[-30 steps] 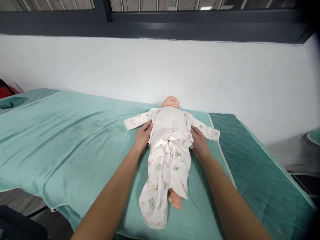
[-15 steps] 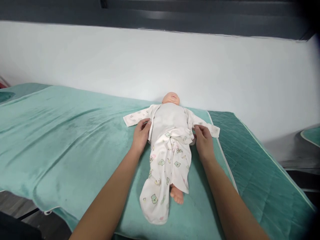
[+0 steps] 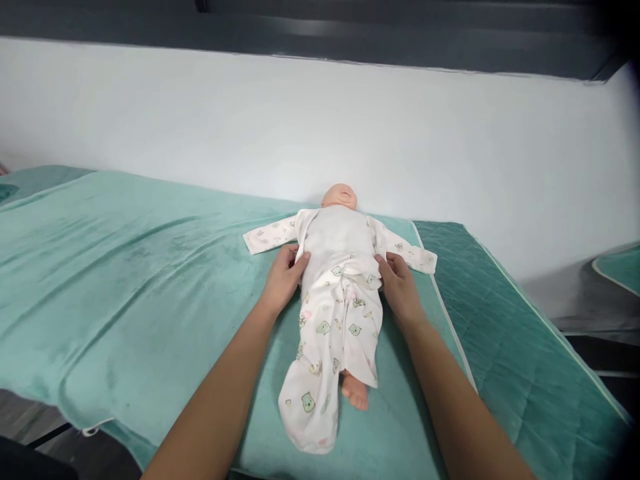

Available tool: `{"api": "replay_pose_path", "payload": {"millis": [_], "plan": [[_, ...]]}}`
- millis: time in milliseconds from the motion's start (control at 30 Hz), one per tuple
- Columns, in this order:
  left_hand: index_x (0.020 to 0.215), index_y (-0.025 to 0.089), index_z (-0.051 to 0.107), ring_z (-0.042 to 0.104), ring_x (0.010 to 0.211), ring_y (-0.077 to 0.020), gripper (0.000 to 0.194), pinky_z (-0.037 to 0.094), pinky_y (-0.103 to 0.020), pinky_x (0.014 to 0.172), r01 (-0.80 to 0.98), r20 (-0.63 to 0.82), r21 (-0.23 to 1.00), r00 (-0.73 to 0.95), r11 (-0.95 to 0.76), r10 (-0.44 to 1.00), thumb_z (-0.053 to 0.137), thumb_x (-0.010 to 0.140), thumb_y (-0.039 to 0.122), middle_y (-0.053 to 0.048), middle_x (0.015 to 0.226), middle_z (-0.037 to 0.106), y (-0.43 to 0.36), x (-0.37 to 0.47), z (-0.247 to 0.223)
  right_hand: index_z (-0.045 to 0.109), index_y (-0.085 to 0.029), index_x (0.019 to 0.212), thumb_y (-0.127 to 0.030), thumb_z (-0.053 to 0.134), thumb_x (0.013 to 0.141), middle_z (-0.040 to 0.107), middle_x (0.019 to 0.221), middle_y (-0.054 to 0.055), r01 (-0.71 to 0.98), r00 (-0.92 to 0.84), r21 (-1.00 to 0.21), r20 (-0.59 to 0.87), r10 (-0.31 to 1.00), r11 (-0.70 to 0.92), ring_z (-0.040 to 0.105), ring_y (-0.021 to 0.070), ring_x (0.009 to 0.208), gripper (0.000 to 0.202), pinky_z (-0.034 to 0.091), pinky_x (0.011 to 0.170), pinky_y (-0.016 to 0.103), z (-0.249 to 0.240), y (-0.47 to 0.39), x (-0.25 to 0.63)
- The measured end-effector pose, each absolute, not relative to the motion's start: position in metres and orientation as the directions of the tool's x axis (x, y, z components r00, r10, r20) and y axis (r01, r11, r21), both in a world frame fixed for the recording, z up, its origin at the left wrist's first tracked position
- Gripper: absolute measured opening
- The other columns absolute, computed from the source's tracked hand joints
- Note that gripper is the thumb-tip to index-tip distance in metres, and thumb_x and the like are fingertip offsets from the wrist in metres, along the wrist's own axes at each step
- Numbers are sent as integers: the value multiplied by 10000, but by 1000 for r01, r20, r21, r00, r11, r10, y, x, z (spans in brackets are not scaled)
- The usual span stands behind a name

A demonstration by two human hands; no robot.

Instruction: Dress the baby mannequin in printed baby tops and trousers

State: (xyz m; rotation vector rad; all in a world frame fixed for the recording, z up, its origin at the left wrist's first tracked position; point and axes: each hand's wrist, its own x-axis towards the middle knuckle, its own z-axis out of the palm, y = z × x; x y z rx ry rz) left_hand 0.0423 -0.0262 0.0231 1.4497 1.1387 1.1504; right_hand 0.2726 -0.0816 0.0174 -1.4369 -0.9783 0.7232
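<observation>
A baby doll lies on its back, its head toward the wall. It wears a white top with patterned sleeves spread to both sides and patterned white trousers. One bare foot shows below the right trouser leg; the other leg's end is covered by cloth. My left hand is at the left side of the doll's waist, thumb and fingers closed on the edge of the top. On the other side, my right hand pinches the top's edge near the waist.
Green sheets cover the bed, with a quilted green pad at the right. A white wall rises behind, under a dark ledge. Another green-covered edge shows at the far right.
Both hands have moved slightly inward against the doll's waist, their thumbs now over the top's sides. The view has shifted slightly.
</observation>
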Motion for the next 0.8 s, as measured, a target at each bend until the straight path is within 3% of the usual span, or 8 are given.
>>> {"api": "replay_pose_path", "payload": {"millis": [200,333,467,633,700,800], "plan": [[1045,224,584,568,701,-148,319,419,-263,646,87,112,988,151,-126,982,625,852,475,2,826,670,-29,43,25,575,-254,910,-587,542,845,649,798,-8,233,446,-973,112,888,5,560,173,659,341,413,555,266,19,-82,277],[903,196,627,573,749,-150,225,430,-259,670,105,185,978,-49,-179,982,636,835,409,-10,845,662,-24,39,23,547,-240,741,-533,538,833,618,685,-9,380,479,-916,78,874,-127,549,168,611,307,405,544,268,17,-81,293],[892,201,620,472,624,-111,161,370,-236,579,115,227,973,-353,-198,908,649,801,331,31,722,536,-21,31,22,617,-220,956,-392,573,770,686,790,26,419,550,-864,-3,835,-279,596,174,612,257,418,540,277,15,-83,317],[861,217,605,358,570,-104,133,291,-235,535,131,311,950,-420,-283,852,598,740,162,56,639,360,-26,29,24,621,-210,993,-323,578,732,607,580,-16,424,513,-831,-106,852,-359,550,175,492,288,412,508,296,21,-93,333],[829,210,597,365,581,-106,122,300,-236,553,86,339,938,-438,-336,833,587,727,144,54,633,356,-26,30,24,615,-210,1014,-322,559,754,588,558,-25,407,486,-834,-149,861,-374,544,173,482,288,419,514,300,22,-97,335],[820,199,593,446,654,-112,77,357,-237,610,13,343,922,-486,-386,804,565,755,167,30,713,471,-24,30,24,617,-207,1031,-316,554,775,636,635,-6,507,495,-768,-112,862,-391,575,179,537,285,434,577,317,18,-99,338]]}}
